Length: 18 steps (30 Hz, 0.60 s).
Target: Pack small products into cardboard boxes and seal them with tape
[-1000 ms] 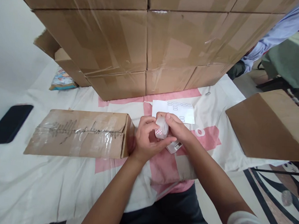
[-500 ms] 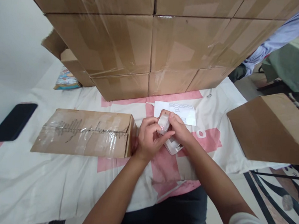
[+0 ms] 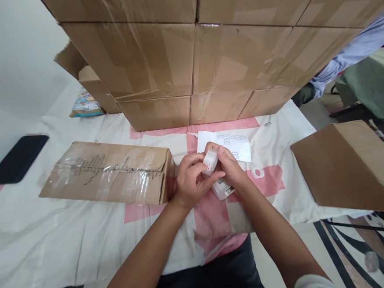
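Hands paired: left hand [image 3: 189, 179] and right hand [image 3: 231, 166] together hold a tape roll [image 3: 211, 161] near the front edge of the cloth-covered surface [image 3: 34, 242]; beneath, a white object [image 3: 222, 191]; beyond, a printed sheet [image 3: 233, 143]; toward the left edge, a taped carton [image 3: 111, 173].

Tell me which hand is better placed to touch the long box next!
Probably the left hand: it is close beside the long box, while the right hand is farther off. Both hold the pale roll.
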Tool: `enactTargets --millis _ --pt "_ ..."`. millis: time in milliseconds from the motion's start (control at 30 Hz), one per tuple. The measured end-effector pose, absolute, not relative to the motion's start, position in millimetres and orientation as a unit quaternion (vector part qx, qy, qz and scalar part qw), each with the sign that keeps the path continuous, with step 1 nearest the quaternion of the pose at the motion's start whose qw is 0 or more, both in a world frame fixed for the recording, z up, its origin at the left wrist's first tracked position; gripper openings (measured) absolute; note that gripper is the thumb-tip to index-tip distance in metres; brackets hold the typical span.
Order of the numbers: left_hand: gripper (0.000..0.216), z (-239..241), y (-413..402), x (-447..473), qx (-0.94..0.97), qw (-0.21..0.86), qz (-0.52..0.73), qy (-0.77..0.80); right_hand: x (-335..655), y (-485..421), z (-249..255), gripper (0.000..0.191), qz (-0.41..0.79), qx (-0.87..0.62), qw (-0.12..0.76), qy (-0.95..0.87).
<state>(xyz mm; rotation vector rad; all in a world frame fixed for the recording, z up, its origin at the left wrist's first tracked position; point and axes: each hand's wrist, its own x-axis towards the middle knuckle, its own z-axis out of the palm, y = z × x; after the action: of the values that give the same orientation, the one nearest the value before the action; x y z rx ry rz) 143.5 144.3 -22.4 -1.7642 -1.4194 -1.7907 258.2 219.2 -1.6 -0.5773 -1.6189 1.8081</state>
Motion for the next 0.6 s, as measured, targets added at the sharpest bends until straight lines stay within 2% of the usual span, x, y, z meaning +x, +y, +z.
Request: enactTargets --millis 333,600 --pt "0.033 -26.1 142.4 141.0 -0.611 0.116 -0.619 -0.480 256.7 215.6 -0.2 0.057 0.770 -0.212 0.265 -0.541" --pt "0.030 -26.5 146.7 142.1 -0.615 0.117 -0.645 -0.437 252.4 215.3 3.0 0.054 0.787 -0.200 0.296 -0.503"
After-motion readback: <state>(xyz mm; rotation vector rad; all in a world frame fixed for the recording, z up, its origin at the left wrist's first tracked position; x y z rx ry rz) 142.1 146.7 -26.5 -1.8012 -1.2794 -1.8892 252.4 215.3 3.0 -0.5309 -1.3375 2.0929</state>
